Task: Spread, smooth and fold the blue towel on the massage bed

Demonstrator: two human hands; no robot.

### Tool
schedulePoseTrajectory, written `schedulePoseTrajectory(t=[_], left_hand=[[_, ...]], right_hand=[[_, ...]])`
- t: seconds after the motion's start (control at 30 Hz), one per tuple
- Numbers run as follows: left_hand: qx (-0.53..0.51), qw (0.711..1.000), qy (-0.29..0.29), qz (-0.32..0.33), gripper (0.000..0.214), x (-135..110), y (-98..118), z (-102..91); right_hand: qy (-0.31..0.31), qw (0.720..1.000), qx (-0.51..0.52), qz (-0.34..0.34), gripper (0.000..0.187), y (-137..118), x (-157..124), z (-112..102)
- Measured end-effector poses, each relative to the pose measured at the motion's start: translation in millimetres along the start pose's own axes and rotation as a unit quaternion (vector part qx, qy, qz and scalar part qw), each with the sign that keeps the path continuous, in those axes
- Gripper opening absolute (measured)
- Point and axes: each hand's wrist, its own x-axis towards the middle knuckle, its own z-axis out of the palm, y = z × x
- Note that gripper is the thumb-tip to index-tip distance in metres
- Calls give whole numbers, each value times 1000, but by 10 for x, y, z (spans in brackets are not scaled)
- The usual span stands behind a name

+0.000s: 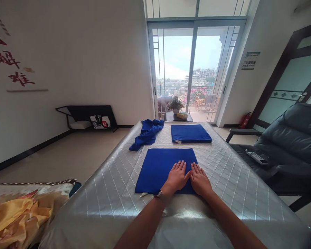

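A flat blue cloth (155,169), folded into a rough square, lies on the quilted silver mattress (106,186). A small white tag sticks out at its near left corner. My left hand (178,175) rests flat on the right part of the cloth, fingers stretched forward, a band on its wrist. Beside it, my right hand (200,179) lies flat at the cloth's right edge, fingers stretched out. The two thumbs meet. Beyond the cloth is a neat stack of folded blue cloths (191,133). Far left of that, a crumpled blue cloth (148,134) lies in a heap.
A dark armchair (287,148) with a white device (259,157) on its seat stands at right. Yellow fabric (18,218) lies on bedding at lower left. Past the mattress, a small table (168,117) holds a potted plant (176,104) before glass sliding doors.
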Motion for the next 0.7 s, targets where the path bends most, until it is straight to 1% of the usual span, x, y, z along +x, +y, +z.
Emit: schedulePoseTrajectory(t=[0.07,0.17,0.23,0.3,0.4,0.47,0.57,0.7], left_hand=[[-11,1000,-12,-16,73,-17,-62,42],[-23,999,-35,-34,77,-152,-269,-7],[-14,996,-51,-65,78,-273,-495,-93],[7,992,-58,-110,77,-412,-767,-179],[45,985,-43,-162,76,-640,-1137,-250],[64,981,-30,-179,76,-776,-1290,-251],[73,979,-13,-191,78,-902,-1369,-215],[60,980,8,-190,78,-924,-1364,-165]], right_hand=[[-1,1000,1,3,64,-1,3,-1],[-2,1000,9,8,66,-11,3,-16],[-4,1000,18,12,66,-20,-2,-33],[-9,999,29,14,66,-26,-5,-50],[-14,999,33,17,66,-28,-3,-63],[-16,999,30,18,66,-24,3,-59],[-18,999,28,19,67,-17,12,-43],[-23,999,19,19,67,-22,10,-59]])
